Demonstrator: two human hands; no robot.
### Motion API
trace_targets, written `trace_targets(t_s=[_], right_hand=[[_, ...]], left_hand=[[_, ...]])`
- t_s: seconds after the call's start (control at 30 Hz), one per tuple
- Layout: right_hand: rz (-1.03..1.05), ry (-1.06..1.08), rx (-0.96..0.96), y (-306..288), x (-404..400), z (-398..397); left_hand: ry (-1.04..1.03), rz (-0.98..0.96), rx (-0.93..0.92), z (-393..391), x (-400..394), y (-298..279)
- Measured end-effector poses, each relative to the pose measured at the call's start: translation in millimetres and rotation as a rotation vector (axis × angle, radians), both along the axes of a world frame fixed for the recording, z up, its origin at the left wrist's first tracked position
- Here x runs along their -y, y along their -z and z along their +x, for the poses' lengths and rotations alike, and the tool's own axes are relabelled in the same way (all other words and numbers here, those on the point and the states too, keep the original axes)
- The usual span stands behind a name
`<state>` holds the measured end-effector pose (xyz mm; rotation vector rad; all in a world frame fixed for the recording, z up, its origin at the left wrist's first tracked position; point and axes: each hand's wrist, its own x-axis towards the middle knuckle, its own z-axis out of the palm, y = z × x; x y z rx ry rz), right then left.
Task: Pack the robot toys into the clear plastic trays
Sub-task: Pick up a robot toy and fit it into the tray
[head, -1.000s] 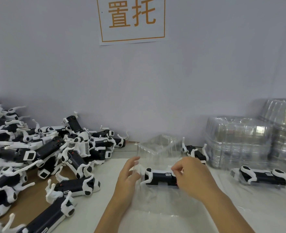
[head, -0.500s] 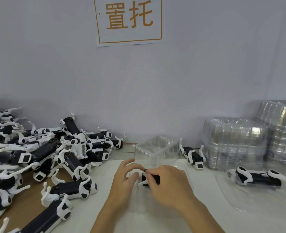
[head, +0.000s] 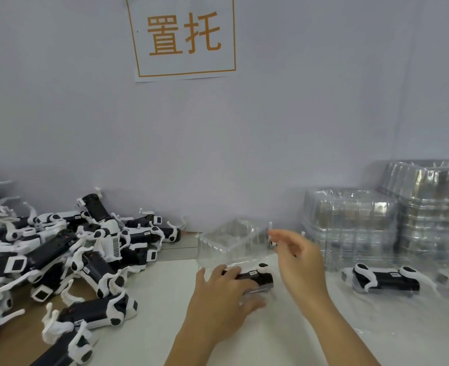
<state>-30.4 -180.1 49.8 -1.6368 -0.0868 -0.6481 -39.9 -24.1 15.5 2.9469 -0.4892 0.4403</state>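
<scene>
A black-and-white robot dog toy (head: 255, 277) lies on its side on the pale surface (head: 149, 336), set in a clear plastic tray (head: 255, 291) whose edges are hard to make out, directly in front of the person. The left hand (head: 223, 299) lies over the toy's left end and the tray, palm down, fingers nearly straight and spread, pressing on them rather than curling round anything. The right hand (head: 297, 257) is raised just above and to the right of the toy, apart from it, fingers loosely bent and relaxed; motion blur makes it hard to tell whether the fingertips touch the small black-and-white piece (head: 272, 241) showing just behind them. Beyond the left hand an empty clear plastic tray (head: 228, 237) sits tilted near the wall. To the left a large heap of black-and-white robot dog toys (head: 67, 254) is piled across the brown part of the surface, well apart from the hands. To the right, another robot dog toy in a clear tray (head: 384, 281) lies on its side, and behind it stand tall stacks of clear plastic trays (head: 350, 225) against the wall. A white paper sign with orange characters (head: 183, 35) hangs on the wall above.
</scene>
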Motion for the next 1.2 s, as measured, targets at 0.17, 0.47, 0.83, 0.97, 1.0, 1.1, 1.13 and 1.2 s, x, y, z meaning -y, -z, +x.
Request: trace_targets(t_s=[0.17,0.47,0.83,0.97,1.0,1.1,1.13,1.2], right_hand=[[0.193,0.196,0.110,-10.8,8.6,-3.5],[-0.201,-0.245,0.139,-1.4,-38.9,-15.2],[-0.137,-0.336,-0.082,-18.0,-22.1,-13.6],[-0.073,-0.123,-0.367,-12.8,24.0,-5.4],[-0.055,-0.043,-0.394,-8.6,34.8,-3.3],[-0.128,0.099,-0.260,-8.0,41.8,-4.2],[-0.166,0.095,-0.170,-11.2,36.3,-5.6],[-0.279,0.025,-0.032,-17.0,17.8,-9.3]], left_hand=[[0.072,-0.354,0.076,5.1,-18.4,-12.9],[0.078,-1.712,-0.117,-1.9,-33.6,-41.6],[0.260,-1.175,0.006,-5.6,-46.8,-51.8],[0.197,-0.680,0.053,-3.8,-61.8,-57.6],[0.174,-0.559,0.029,-3.3,-64.5,-56.0],[0.125,-0.291,0.000,-2.8,-57.1,-44.9],[0.137,-0.224,0.010,-2.1,-47.2,-38.4],[0.209,-0.199,0.047,-3.8,-18.3,-23.0]])
